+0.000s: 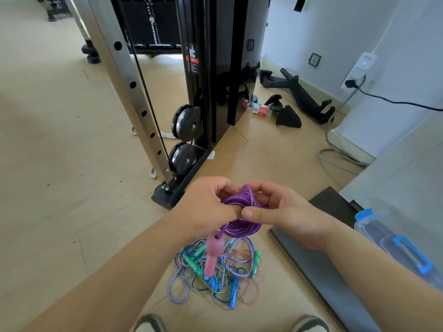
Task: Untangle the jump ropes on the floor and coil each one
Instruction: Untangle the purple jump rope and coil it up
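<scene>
A purple jump rope is wound into a coil that I hold in front of me above the floor. My left hand grips its left side and my right hand pinches its right side and top loop. The rope's pink handles dangle below my left hand. On the floor under them lies a tangled pile of jump ropes: a blue-and-white braided one, a thin blue one, a clear pinkish one, with green and blue handles.
A weight machine with a steel upright stands just behind the pile. A dark mat and a clear box with blue latches lie at the right. My shoes are at the bottom edge. Black attachments and cables sit by the wall.
</scene>
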`<state>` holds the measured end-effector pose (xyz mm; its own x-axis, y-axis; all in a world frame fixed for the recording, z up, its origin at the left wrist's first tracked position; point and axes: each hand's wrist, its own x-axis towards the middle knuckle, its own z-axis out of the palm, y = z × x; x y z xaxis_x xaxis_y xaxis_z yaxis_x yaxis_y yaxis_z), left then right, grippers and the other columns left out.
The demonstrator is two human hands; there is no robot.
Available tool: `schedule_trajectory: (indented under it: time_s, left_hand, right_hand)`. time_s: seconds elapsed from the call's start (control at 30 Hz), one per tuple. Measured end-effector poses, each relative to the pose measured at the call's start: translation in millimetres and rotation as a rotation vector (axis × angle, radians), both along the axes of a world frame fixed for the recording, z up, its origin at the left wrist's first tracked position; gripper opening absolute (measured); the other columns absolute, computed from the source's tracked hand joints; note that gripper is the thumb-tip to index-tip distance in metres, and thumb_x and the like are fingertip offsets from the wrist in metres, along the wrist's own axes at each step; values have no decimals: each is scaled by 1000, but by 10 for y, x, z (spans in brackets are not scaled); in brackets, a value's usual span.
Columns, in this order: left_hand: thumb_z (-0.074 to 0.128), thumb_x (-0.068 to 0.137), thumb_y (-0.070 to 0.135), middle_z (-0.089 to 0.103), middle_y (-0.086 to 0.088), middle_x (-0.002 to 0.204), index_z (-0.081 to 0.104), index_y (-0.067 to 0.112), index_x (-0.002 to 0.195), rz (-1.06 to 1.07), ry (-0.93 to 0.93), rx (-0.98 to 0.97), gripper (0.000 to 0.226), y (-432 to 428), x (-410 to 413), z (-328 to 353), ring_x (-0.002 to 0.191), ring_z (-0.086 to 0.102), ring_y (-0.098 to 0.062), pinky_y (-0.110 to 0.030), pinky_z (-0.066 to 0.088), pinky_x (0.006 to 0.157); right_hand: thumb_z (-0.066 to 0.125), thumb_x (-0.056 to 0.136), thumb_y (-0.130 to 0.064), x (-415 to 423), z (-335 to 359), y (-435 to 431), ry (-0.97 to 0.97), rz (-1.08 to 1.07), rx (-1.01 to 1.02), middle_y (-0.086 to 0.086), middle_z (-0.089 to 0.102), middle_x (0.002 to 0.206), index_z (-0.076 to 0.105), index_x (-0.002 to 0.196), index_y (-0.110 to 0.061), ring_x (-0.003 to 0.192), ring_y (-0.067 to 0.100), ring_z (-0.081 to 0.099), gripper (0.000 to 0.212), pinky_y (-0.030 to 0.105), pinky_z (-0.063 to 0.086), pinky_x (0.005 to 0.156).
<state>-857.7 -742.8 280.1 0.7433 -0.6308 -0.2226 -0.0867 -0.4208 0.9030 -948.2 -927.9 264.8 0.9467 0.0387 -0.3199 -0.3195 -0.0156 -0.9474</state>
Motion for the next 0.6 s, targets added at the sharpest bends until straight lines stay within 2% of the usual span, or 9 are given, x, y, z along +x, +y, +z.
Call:
schedule_trajectory:
  time_s: [0.07,0.13,0.17,0.23,0.3,0.37,0.43,0.5,0.6]
  left_hand:
    - [86,75,7,76,-3,82,75,15,92,35,13,-19,22,-132,32,-46,66,68,-4,-22,58,59]
    - [87,75,7,76,-6,87,73,14,97,-15,37,8,27,-275,152,-74,73,72,-13,-29,63,65]
    - [88,74,7,76,-6,89,71,15,99,-70,55,34,30,-357,228,-78,76,72,-15,-31,63,68]
    - [87,73,8,75,-2,93,67,22,103,-182,83,85,38,-529,389,-73,79,72,-13,-33,63,73]
    - [83,75,9,75,2,94,66,26,104,-244,74,87,37,-721,535,-20,82,72,-12,-34,61,77]
    - [82,77,13,75,5,93,68,27,102,-270,16,79,32,-919,670,88,84,73,-12,-33,62,78]
    - [80,78,13,75,7,91,71,28,102,-311,-73,105,29,-1075,773,261,85,73,-13,-34,62,77]
    - [77,79,8,75,7,90,73,25,103,-324,-133,125,30,-1205,835,506,83,72,-10,-33,61,78]
    - [72,77,-5,76,7,87,74,22,102,-328,-113,89,37,-1354,837,1028,81,72,-3,-16,57,74]
  right_hand:
    - [74,94,-19,26,-44,-78,-32,-67,-187,7,78,112,68,123,-10,105,24,75,31,36,60,93]
    - [69,98,-22,83,-110,-189,-55,-114,-310,4,80,106,71,117,-12,101,22,76,22,37,60,93]
    - [68,99,-20,107,-151,-256,-54,-149,-292,6,80,105,71,116,-10,99,21,76,20,37,60,91]
    - [70,97,-19,172,-211,-394,-56,-235,-110,16,78,105,69,113,-1,94,22,73,24,36,58,90]
    - [73,89,-35,273,-193,-528,-57,-316,69,23,75,101,69,110,6,92,27,68,46,40,53,93]
    - [62,92,-55,360,-90,-652,-39,-362,93,27,74,106,71,109,5,99,31,69,64,40,51,101]
    - [49,100,-58,425,80,-740,6,-390,61,22,75,106,75,107,-1,103,29,71,63,37,51,103]
    - [48,100,-55,462,336,-829,64,-399,80,18,76,104,76,109,-4,99,27,70,58,37,51,100]
    - [55,92,-56,476,963,-984,158,-301,80,6,79,107,78,113,-14,109,21,70,52,39,48,107]
